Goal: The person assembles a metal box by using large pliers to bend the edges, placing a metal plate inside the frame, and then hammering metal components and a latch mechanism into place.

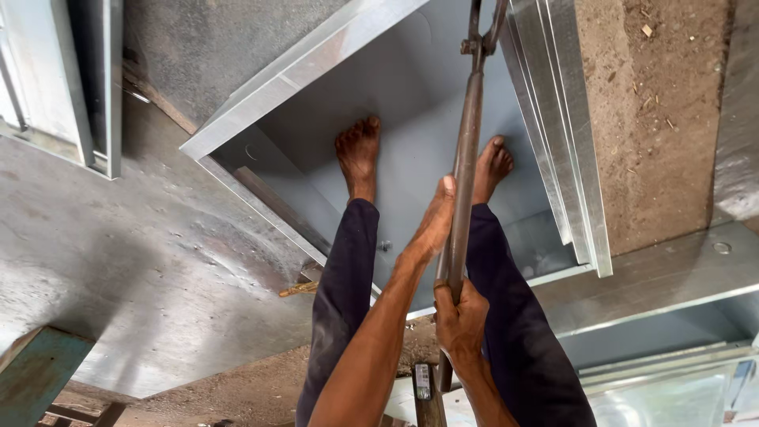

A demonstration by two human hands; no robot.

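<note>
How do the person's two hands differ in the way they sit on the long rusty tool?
The left hand sits higher on the tool, fingers stretched flat along the shaft; the right hand sits lower, curled in a closed fist around it. The left arm reaches further out, while the right stays bent close to the body. Both are bare and touch the same shaft, above the metal box the person stands in.

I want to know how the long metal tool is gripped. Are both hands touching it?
Yes: the right hand wraps around the rusty metal tool low down, and the left hand presses against its shaft higher up.
</note>
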